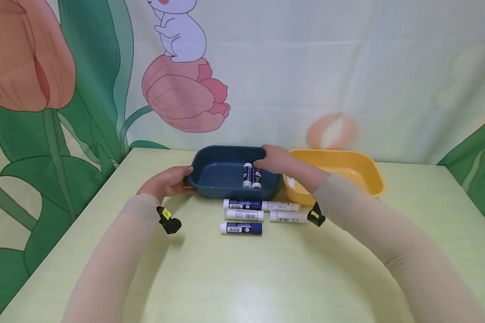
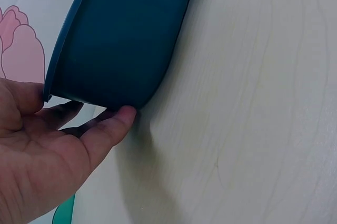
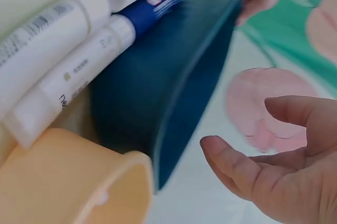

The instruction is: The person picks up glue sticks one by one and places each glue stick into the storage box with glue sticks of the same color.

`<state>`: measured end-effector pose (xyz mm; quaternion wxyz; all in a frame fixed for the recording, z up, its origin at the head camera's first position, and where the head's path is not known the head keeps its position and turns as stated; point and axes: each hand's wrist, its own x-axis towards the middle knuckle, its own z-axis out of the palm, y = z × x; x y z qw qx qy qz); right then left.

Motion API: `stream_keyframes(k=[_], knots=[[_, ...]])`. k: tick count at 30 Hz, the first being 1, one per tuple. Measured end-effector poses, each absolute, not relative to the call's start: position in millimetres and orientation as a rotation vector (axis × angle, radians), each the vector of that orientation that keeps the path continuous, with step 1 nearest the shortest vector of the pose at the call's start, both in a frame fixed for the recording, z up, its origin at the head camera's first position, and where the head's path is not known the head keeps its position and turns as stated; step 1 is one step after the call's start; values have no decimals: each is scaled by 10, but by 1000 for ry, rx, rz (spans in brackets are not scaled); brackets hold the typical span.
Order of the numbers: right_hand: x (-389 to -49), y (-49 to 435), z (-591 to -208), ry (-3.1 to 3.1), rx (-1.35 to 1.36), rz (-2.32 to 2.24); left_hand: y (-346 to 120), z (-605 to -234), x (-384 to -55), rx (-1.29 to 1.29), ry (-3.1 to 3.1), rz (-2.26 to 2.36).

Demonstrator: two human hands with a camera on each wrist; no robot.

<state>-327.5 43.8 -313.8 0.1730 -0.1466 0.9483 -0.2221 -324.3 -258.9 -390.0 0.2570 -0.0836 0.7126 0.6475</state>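
A dark blue plastic basin stands at the back of the table, two glue sticks lying side by side within it. My left hand grips the basin's left end; in the left wrist view the thumb is at the rim and fingers touch the end wall from outside. Over the basin's right part is my right hand. In the right wrist view its thumb and fingers are spread apart, holding nothing. Several more glue sticks, including a navy one, lie on the table before the basin.
Right beside the blue basin is a yellow basin, partly behind my right forearm. White glue sticks lie near its front. A printed cloth with tulips and a rabbit hangs behind the table.
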Motion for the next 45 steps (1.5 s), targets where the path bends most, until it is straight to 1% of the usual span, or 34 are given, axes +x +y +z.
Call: stream_keyframes(k=[4,10,17,22,26,31,36,42,45], knots=[[-3030,680,-3056,2653,-508,-807,-2570,-3896,-3233,-239,1926,1756],[-2688,1044,-3096,2698,-641,-931,-2539,-3897,-3253,-287,1908,1761],[-2366,1273,-3294,2779,-783,-984,-2531,-3907,-3262,-283,1900,1761],[-2191,1351,-3500,2826,-834,-798,-2532,-3903,-3248,-279,1898,1764],[-2137,1392,-3677,2867,-869,-631,-2527,-3902,-3246,-269,1902,1762],[-2118,1428,-3834,2880,-922,-548,-2537,-3892,-3240,-261,1906,1765],[-2153,1392,-3888,2920,-930,-398,-2550,-3882,-3230,-244,1917,1759],[-2277,1294,-3936,2969,-1010,-229,-2553,-3880,-3228,-260,1920,1761],[-2327,1256,-3956,2965,-1005,-175,-2557,-3889,-3222,-253,1920,1762]])
